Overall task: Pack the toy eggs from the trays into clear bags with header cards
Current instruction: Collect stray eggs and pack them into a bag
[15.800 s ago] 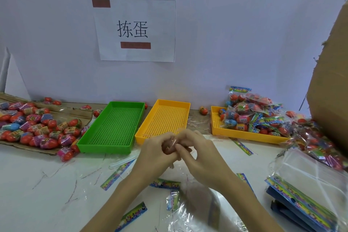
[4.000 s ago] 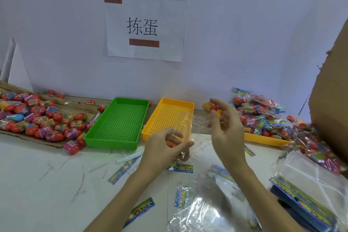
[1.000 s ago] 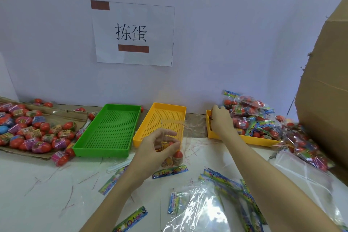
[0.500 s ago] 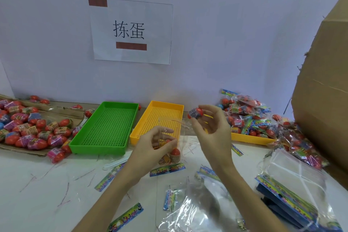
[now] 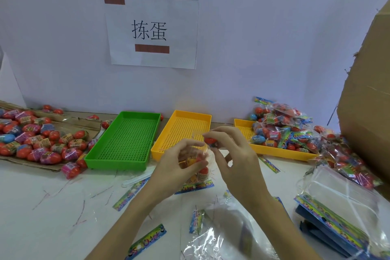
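Pinching one egg [image 5: 210, 141]; perhaps two bagged.

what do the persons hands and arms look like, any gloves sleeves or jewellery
Both are bare: the left hand and the right hand wear no gloves, and no rings, watch or bracelet show. Both forearms are uncovered down to the frame's bottom edge, with no sleeve in view. Fingernails look short and unpainted.

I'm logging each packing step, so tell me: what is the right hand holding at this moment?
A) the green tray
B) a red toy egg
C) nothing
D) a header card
B: the right hand pinches a red toy egg at its fingertips, just above the clear bag gripped by the left hand.
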